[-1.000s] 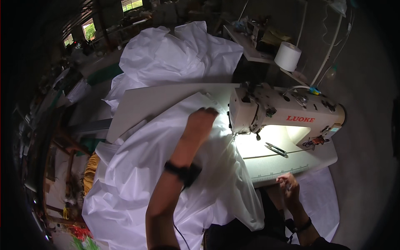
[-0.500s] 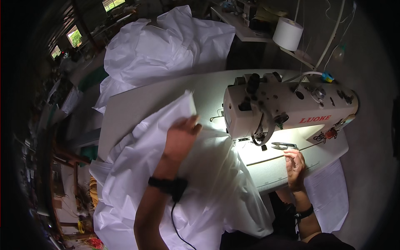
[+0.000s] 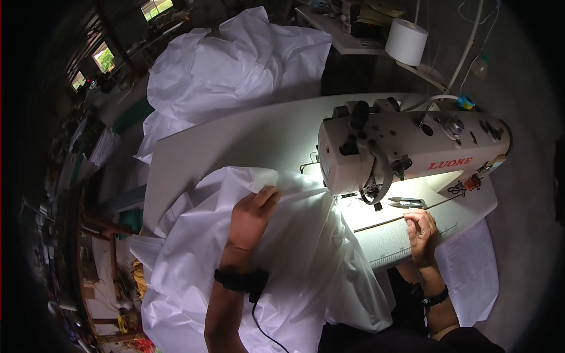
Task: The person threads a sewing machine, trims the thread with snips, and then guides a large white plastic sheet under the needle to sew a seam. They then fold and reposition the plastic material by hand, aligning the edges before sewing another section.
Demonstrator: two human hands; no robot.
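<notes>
A large sheet of thin white fabric [image 3: 288, 247] lies over the left part of the sewing table and hangs toward me. My left hand [image 3: 253, 215] is closed on the fabric near its top edge, thumb and fingers pinching it. One side of the sheet runs up to the needle area of the white sewing machine [image 3: 406, 144], lit by its lamp. On the machine's bed lie small grey thread snips [image 3: 407, 202]. Just below them rests my right hand [image 3: 421, 232], fingers curled together at the table edge; what they hold, if anything, is hidden.
Beyond the table [image 3: 200, 159] a big heap of white fabric [image 3: 235, 65] is piled. A white thread cone [image 3: 406, 42] stands on a holder at the upper right. More white fabric [image 3: 471, 273] hangs below the table at right. Shelving with clutter fills the left.
My left hand has come down slightly toward me, and the fabric corner that stood up has folded over. The right hand has stayed by the snips. The whole view has shifted a little.
</notes>
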